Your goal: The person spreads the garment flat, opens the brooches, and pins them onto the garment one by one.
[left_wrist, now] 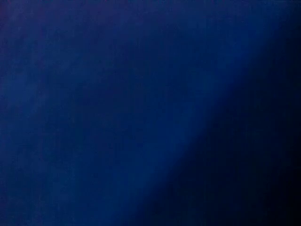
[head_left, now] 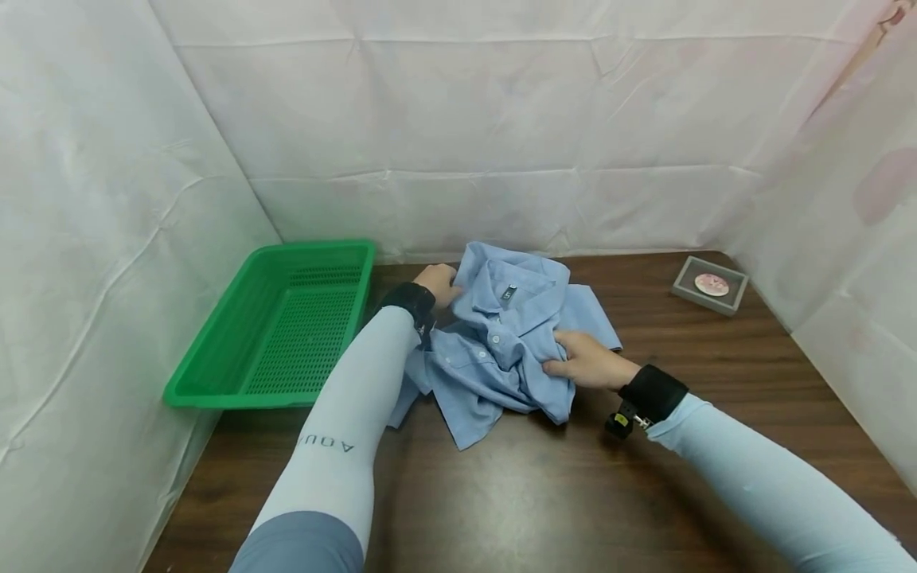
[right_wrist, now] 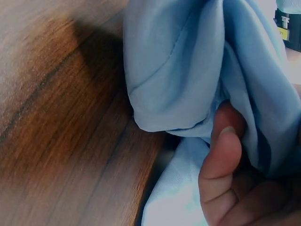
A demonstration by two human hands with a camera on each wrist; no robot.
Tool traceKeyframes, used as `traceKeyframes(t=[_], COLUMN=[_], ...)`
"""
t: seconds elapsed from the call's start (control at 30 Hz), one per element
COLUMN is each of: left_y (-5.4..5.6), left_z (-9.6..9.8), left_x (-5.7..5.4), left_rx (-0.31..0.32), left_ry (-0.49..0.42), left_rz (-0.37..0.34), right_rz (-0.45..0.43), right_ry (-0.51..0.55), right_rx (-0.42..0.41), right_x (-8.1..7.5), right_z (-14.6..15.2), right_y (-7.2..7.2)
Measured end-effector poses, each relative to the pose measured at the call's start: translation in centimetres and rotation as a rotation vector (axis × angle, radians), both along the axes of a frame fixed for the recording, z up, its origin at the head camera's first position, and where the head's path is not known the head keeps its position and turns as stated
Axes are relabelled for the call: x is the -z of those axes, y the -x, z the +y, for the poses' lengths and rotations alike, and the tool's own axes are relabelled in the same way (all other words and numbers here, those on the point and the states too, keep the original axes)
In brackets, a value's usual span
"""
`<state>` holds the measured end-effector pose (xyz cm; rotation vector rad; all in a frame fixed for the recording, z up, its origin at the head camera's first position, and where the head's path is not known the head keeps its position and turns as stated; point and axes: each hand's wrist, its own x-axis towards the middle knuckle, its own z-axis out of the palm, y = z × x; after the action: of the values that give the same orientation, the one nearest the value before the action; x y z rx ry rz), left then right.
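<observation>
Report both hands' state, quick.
Left hand: at the blue shirt; grip can't be told.
Right hand: closed, holding the blue shirt.

Lettering (head_left: 328, 442) beside the blue shirt (head_left: 512, 342)
I make out "AQU", upside down, on the pale left sleeve (head_left: 347, 418) near the shirt; the dark label (head_left: 509, 292) inside the shirt's collar is too small to read.

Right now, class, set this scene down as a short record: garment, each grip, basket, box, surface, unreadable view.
Garment: light blue buttoned shirt, rumpled
Left grip: at the shirt's left edge, hold unclear
Right grip: pinching shirt fabric
Basket: green, left of shirt
Box: grey, far right, pink oval inside
Surface: brown table
Unreadable view: left wrist, dark blue
</observation>
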<state>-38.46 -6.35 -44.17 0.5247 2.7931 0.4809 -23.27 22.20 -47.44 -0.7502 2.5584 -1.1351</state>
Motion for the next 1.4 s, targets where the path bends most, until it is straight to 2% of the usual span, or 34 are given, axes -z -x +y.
traceKeyframes(t=[0.13,0.37,0.57,0.87,1.07,1.2,1.4], left_y=[-0.3,-0.6,-0.5,-1.3,-2.2,-2.6,-3.1], left_z=[-0.1,0.2,0.0,-0.2,-0.1,-0.3,-1.0], left_x=[-0.1,-1.9,-3.4,-7.9,-10.7,-11.7,-12.5], left_rx=[0.033,0.091,0.156,0.216,0.237,0.267,0.332], left_ry=[-0.014,-0.033,-0.007,0.024,-0.049,-0.091,-0.161], left_rz=[0.075,0.108,0.152,0.183,0.217,0.278,0.335], right_rz=[-0.01,-0.001,0.058,0.147,0.217,0.259,0.331], right_ry=[-0.002,-0.02,-0.056,-0.051,-0.088,-0.108,-0.155], right_rx=[0.002,0.015,0.015,0.021,0.055,0.079,0.136], right_x=[-0.2,-1.1,-1.9,-4.2,-6.0,-7.1,-8.7], right_z=[0.1,1.0,1.4,3.2,4.2,4.9,6.0], right_y=[-0.1,-0.1,-0.1,0.1,0.3,0.3,0.3])
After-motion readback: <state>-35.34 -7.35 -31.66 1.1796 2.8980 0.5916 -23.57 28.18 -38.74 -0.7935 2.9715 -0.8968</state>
